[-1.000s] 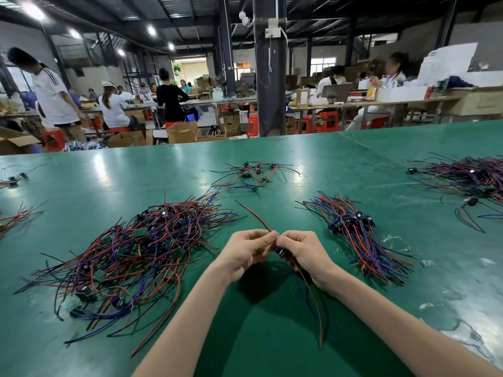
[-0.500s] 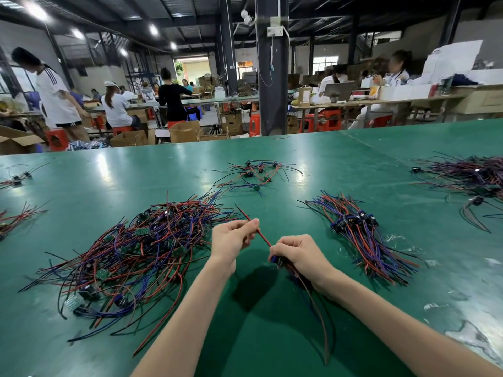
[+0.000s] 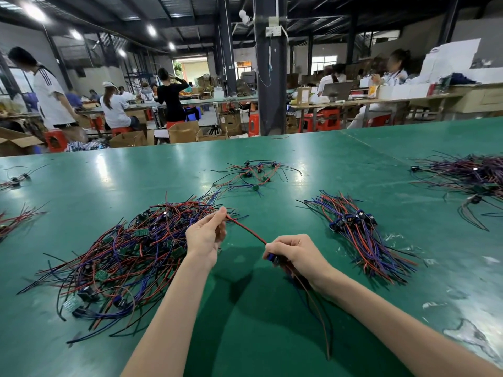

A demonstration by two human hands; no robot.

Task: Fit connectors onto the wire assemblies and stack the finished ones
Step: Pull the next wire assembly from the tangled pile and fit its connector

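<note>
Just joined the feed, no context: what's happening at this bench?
A person is working one wire assembly over the green table. The left hand pinches the end of a red wire, which runs straight to the right hand; that hand grips a blue connector, with other wires hanging below. A tangled pile lies on the left, a neat stack with connectors on the right.

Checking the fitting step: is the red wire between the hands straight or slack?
Straight, not slack: the red wire runs in a line from the pinching left hand to the right hand.
</note>
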